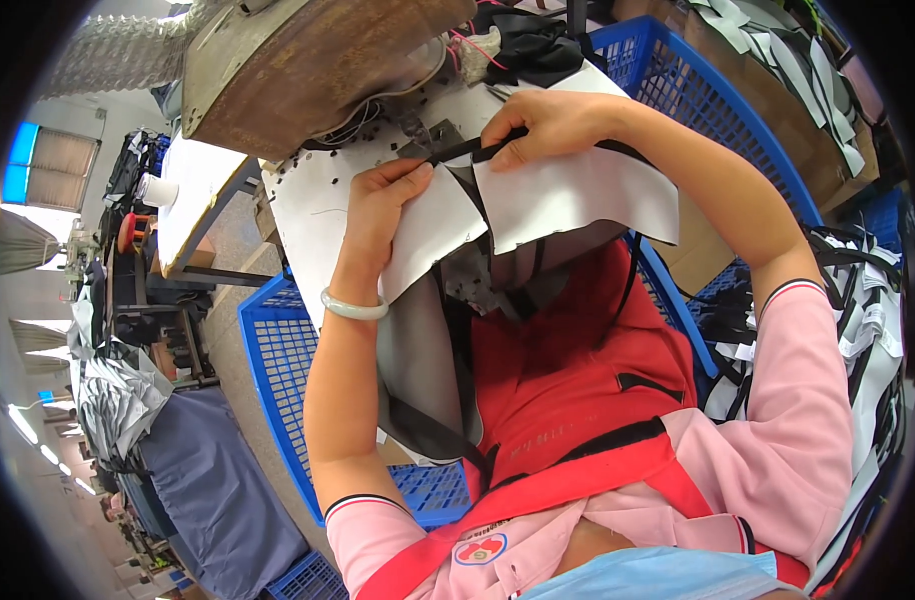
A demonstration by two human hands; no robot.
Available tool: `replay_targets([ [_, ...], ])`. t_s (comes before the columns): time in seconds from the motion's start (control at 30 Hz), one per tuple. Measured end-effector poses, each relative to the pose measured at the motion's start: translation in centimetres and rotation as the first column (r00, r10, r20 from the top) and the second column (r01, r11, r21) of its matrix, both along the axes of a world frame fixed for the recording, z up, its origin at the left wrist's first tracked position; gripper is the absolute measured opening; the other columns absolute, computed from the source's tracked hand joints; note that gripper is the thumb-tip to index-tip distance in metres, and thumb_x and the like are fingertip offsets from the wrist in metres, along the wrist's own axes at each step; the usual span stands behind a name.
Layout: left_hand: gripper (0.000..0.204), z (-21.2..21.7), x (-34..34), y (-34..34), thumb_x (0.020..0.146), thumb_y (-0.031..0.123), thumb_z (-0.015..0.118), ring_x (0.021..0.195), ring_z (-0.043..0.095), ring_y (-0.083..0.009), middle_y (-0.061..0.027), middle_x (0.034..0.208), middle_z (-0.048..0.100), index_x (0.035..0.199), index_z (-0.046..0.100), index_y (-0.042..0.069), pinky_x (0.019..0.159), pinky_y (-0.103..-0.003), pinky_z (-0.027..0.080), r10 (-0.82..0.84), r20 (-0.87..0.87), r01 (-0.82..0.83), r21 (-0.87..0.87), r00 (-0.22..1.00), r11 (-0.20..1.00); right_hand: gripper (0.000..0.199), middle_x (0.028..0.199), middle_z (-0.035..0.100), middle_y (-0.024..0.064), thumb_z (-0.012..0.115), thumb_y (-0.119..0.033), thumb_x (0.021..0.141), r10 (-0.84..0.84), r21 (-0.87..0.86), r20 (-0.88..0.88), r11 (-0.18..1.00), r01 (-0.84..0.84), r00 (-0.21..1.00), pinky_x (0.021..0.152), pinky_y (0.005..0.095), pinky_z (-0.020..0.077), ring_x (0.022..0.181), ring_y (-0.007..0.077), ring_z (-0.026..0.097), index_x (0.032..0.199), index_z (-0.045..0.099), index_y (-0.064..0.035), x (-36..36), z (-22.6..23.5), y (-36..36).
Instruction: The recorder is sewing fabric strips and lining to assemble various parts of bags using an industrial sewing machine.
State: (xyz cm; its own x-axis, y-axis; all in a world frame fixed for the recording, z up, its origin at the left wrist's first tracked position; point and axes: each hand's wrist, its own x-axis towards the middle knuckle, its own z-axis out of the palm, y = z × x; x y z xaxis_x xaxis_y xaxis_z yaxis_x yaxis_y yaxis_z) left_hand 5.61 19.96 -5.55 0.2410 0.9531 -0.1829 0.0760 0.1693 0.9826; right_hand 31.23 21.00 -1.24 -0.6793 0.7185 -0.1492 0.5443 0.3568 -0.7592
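My left hand [390, 200] pinches the upper edge of a white fabric panel [440, 232] between thumb and fingers. A second white panel [578, 205] hangs from my right hand [546, 125], whose thumb and fingers close on its top edge. Black binding [461, 152] runs along both top edges and spans the gap between my hands. Sheer grey fabric [418, 345] with black strips falls from the panels towards my lap, over a red apron [578, 380]. Just beyond my hands is a small metal plate [445, 133] on the white work table [313, 215].
A rusty metal machine body [318, 70] with loose wires overhangs the table's far left. Small black scraps lie scattered beneath it. Blue plastic baskets [268, 345] flank me on both sides. White and black pieces [873, 330] are heaped at the right.
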Motion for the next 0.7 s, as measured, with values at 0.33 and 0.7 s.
replay_targets([
  [0.33,0.022,-0.1,0.0,0.9,0.086,0.012,0.069,0.069,0.060,-0.0101,-0.0054,0.083,0.068,0.100,0.069,-0.005,0.063,-0.022,0.047,0.015,-0.035,-0.015,0.024,0.999,1.000,0.029,0.075,0.060,0.0025,0.064,-0.025,0.087,0.037,0.069,-0.049,0.997,-0.034,0.998,0.067,0.0279,0.0455,0.071,0.0080,0.053,0.093,0.062,0.0035,0.1,-1.4,1.8],
  [0.7,0.023,-0.1,0.1,1.3,0.085,0.009,0.069,0.072,0.061,-0.0109,-0.0064,0.087,0.068,0.102,0.069,-0.006,0.066,-0.023,0.049,0.040,-0.005,-0.040,0.092,0.999,0.995,0.029,0.074,0.058,0.0002,0.063,-0.026,0.089,0.027,0.049,-0.017,0.998,-0.026,0.999,0.066,0.0268,0.0456,0.071,0.0066,0.051,0.087,0.060,0.0024,0.4,-1.1,2.4],
])
